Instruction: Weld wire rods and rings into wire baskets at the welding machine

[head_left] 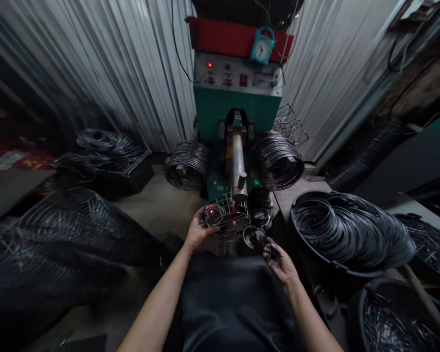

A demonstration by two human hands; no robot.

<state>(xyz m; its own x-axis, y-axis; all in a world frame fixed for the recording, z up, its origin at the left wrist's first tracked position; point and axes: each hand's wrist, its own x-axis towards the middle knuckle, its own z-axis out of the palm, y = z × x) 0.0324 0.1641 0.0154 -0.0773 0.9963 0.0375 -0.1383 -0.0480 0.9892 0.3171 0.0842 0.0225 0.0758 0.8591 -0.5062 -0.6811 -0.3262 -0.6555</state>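
My left hand (198, 231) is closed on the left side of a round wire cage (225, 225), thumb toward me and fingers behind its bars. The cage sits under the tip of the metal arm (238, 164) of a green spot-welding machine (238, 100), and small orange glows show on its wires. My right hand (278, 261) is to the right of the cage, its fingers curled together. Whatever they pinch is too dark to make out. Just beyond those fingertips is a shiny round dish (248, 240) with small pieces in it.
Coils of wire rings hang left (187, 166) and right (278, 159) of the machine. A black tub (297, 210) of wire rings stands at right, above a bucket (355, 313) of short metal pieces. Bundled wire hoops (77, 220) lie at left. A blue clock (262, 48) hangs above.
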